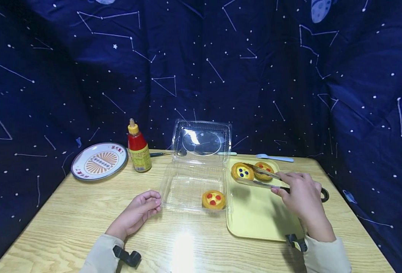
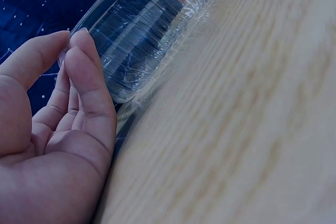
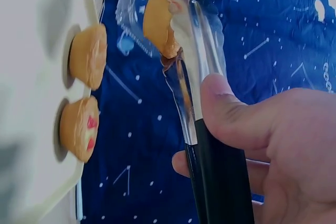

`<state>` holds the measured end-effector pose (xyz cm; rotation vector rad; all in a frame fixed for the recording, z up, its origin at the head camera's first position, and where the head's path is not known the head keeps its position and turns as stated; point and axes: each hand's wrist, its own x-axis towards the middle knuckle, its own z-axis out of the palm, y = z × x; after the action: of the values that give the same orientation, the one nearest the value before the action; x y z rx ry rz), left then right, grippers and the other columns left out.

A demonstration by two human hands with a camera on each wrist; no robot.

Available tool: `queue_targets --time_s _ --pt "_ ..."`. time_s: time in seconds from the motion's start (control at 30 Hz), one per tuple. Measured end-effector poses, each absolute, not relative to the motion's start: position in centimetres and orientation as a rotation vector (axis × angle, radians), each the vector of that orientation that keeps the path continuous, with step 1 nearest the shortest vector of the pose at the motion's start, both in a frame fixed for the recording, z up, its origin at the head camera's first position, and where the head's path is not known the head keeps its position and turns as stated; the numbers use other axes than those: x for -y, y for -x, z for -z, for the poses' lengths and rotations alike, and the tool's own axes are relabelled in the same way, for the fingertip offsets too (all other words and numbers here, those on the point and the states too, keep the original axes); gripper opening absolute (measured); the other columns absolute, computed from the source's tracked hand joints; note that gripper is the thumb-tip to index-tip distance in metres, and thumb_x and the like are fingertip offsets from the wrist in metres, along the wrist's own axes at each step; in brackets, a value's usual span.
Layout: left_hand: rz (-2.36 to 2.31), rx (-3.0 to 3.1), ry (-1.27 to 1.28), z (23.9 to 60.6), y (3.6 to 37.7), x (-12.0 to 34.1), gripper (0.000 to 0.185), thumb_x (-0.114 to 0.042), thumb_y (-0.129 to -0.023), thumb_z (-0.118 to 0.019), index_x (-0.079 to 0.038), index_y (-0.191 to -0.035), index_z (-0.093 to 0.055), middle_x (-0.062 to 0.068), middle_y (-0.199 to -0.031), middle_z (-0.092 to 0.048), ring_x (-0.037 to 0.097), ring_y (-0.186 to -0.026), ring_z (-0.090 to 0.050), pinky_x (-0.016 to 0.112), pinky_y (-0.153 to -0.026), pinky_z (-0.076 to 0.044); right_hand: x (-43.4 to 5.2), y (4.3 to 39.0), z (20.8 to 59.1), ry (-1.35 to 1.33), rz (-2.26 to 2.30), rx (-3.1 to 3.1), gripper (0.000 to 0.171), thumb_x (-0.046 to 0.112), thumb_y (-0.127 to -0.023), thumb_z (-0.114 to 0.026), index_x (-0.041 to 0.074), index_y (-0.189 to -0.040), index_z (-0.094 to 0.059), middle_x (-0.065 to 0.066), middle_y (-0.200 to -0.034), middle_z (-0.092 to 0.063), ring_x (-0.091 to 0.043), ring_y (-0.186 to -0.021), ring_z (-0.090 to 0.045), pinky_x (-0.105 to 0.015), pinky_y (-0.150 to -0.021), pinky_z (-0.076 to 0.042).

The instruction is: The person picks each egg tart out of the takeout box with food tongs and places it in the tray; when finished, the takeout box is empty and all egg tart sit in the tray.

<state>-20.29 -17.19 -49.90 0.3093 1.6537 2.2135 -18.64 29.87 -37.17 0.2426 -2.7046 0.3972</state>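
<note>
My left hand [image 1: 141, 210] pinches the left front rim of a clear plastic clamshell container [image 2: 139, 40] between thumb and fingers. The container's lid [image 1: 201, 140] stands raised at the back, and a red-dotted egg tart [image 1: 213, 200] sits in its right front corner. With my right hand [image 1: 301, 195] I grip black-handled metal tongs [image 3: 197, 77], whose tips hold a blue-dotted tart [image 1: 242, 171] above the yellow tray [image 1: 262, 212]. A red-dotted tart [image 1: 264, 167] rests at the tray's back. Another tart [image 3: 88, 56] beside it shows in the right wrist view.
Left of the container stand a red sauce bottle [image 1: 139, 151] with a yellow cap and a patterned plate [image 1: 81, 165]. A blue fork [image 1: 276, 157] lies behind the tray. Dark starry cloth [image 1: 201, 68] hangs behind the wooden table [image 1: 153, 242].
</note>
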Motion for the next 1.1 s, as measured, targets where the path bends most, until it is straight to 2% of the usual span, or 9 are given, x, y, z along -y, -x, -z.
queue_targets --time_s 0.2,0.47,0.7,0.83,1.1 --pt "-2.217 -1.655 -0.317 50.1 20.2 17.4 0.018 -0.004 -0.099 -0.055 0.001 -0.116 -0.05 0.002 -0.098 -0.06 0.013 -0.09 -0.062 0.022 -0.079 -0.053 -31.1 18.9 37.6 -0.176 -0.383 2.774 0.055 0.026 -0.079 -0.081 0.003 -0.127 -0.064 -0.031 -0.126 -0.057 -0.049 -0.11 -0.043 -0.066 -0.08 -0.028" --pt "-2.216 -1.655 -0.325 50.0 20.2 17.4 0.016 -0.005 -0.1 -0.055 -0.001 -0.115 -0.051 0.002 -0.098 -0.061 0.013 -0.089 -0.061 0.022 -0.079 -0.053 -31.1 19.3 38.3 -0.13 -0.351 2.911 0.059 0.036 -0.082 -0.079 0.004 -0.129 -0.064 -0.027 -0.127 -0.059 -0.049 -0.106 -0.045 -0.063 -0.076 -0.031" --pt "-2.22 -1.653 -0.318 50.0 20.3 17.3 0.019 -0.006 -0.1 -0.056 0.001 -0.116 -0.05 0.001 -0.097 -0.061 0.012 -0.089 -0.061 0.021 -0.077 -0.052 -30.7 19.5 39.1 -0.166 -0.305 2.958 0.053 0.032 -0.08 -0.081 0.006 -0.124 -0.067 -0.024 -0.123 -0.063 -0.05 -0.106 -0.047 -0.066 -0.08 -0.032" --pt "-2.224 -1.645 -0.316 50.1 20.4 17.2 0.022 -0.006 -0.099 -0.056 0.004 -0.118 -0.048 0.001 -0.098 -0.061 0.012 -0.088 -0.062 0.021 -0.077 -0.053 -30.6 19.7 39.5 -0.172 -0.292 2.984 0.055 0.034 -0.08 -0.081 0.006 -0.125 -0.067 -0.023 -0.122 -0.064 -0.051 -0.108 -0.046 -0.067 -0.081 -0.032" --pt "-2.233 -1.644 -0.299 50.1 20.4 17.2 0.02 -0.005 -0.099 -0.056 0.002 -0.116 -0.05 0.002 -0.097 -0.061 0.012 -0.087 -0.062 0.021 -0.078 -0.053 -30.3 19.6 39.4 -0.166 -0.287 3.009 0.059 0.034 -0.078 -0.083 0.005 -0.126 -0.066 -0.022 -0.119 -0.064 -0.05 -0.107 -0.046 -0.067 -0.079 -0.032"
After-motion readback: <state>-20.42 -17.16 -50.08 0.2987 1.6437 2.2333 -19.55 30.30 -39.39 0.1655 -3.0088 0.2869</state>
